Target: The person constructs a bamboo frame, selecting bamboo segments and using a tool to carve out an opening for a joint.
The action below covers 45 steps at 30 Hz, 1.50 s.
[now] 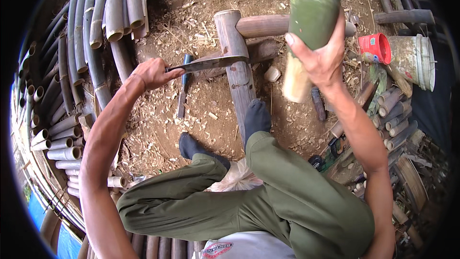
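Observation:
My left hand (152, 73) is closed round the handle of a long dark knife (208, 64). Its blade points right, and the tip lies over an upright-looking bamboo post (238, 84) between my feet. My right hand (326, 62) grips a thick green bamboo piece (314, 7) from the right side, its thumb across the front. A pale, peeled end of the piece sticks out below that hand. Partly under the blade, a chisel with a blue handle (186, 79) lies on the ground.
Long bamboo poles (117, 9) are stacked at the left. A horizontal bamboo bar (263, 25) meets the post. A red tub (375, 48) and a dirty white bucket (417, 62) lie tipped at the right, above short bamboo pieces (393, 110). Shavings litter the dirt ground (153, 129).

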Motion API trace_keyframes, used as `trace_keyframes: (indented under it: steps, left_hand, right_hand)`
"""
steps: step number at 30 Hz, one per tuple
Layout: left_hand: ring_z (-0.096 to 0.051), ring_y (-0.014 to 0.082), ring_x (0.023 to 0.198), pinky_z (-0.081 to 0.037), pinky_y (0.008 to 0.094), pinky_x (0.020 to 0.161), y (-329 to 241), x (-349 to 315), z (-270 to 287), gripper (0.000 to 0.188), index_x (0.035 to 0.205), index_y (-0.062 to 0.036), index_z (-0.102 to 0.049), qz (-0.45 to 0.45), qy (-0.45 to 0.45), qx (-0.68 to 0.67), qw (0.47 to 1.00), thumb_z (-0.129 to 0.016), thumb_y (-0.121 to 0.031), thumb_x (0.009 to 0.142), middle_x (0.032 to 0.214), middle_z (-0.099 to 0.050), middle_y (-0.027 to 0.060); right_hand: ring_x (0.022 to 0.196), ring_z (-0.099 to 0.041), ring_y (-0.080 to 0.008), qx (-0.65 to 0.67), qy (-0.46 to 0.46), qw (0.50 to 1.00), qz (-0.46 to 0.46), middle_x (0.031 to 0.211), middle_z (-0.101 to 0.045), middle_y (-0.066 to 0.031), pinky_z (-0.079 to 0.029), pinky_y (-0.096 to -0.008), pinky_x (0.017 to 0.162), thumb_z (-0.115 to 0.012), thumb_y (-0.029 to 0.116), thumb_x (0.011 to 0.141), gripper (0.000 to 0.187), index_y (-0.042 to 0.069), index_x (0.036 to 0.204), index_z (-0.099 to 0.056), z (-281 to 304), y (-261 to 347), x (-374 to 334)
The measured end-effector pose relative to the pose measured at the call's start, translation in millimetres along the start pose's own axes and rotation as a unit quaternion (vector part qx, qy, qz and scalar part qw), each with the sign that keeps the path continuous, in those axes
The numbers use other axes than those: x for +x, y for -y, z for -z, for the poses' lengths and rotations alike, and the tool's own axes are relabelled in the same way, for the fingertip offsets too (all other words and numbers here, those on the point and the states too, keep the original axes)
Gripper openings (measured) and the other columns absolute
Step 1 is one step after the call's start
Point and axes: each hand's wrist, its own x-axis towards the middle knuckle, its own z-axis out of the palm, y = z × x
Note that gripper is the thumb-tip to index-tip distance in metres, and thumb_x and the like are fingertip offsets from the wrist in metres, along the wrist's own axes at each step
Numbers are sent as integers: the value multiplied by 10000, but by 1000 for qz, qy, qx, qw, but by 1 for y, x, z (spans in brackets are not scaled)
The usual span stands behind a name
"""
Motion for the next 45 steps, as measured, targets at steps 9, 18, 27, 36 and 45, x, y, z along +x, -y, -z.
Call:
trace_keyframes:
  steps: [9, 18, 27, 36, 45]
  left_hand:
    - [-588, 239, 525, -482, 440, 546, 14, 13, -7, 840, 703, -73, -736, -19, 23, 24, 999, -460, -864, 769, 563, -588, 118]
    - [-473, 175, 413, -417, 405, 441, 4, -11, -17, 750, 649, -101, -647, -13, -47, 3, 999, -472, -811, 816, 477, -499, 33]
    - [-565, 237, 817, -441, 391, 744, -24, -98, -109, 326, 952, -116, -675, -121, -359, 41, 925, -804, -322, 734, 861, -571, 52]
    - [-537, 253, 983, -400, 451, 811, -40, -70, -113, 317, 993, -151, -654, 20, -201, -36, 979, -764, -349, 772, 964, -510, 68]
    - [-588, 286, 1003, -437, 455, 851, -24, -55, -111, 267, 971, -136, -653, 5, -187, -7, 982, -754, -284, 772, 984, -563, 98]
  right_hand:
    - [981, -651, -366, -104, 65, 990, 76, 1167, -576, -238, -612, -467, 777, -793, 224, 679, 1010, 133, 1523, -246, 2, 7, 1]
    - [1121, -618, -370, -168, 287, 939, -84, 1351, -505, -254, -532, -437, 970, -799, 228, 667, 1037, 134, 1530, -232, 0, 7, -29]
    - [1236, -528, -239, 38, 67, 996, -38, 1369, -507, -174, -411, -348, 1071, -806, 84, 681, 1014, 4, 1509, -225, 54, 2, -8]
    - [1346, -430, -263, 31, 185, 977, -100, 1435, -444, -179, -324, -372, 1131, -797, 109, 651, 1007, -3, 1496, -260, 37, 10, -33]
    - [976, -638, -316, -110, 291, 931, 193, 1151, -600, -139, -566, -408, 854, -855, 208, 540, 1014, 95, 1443, -408, 25, -1, -58]
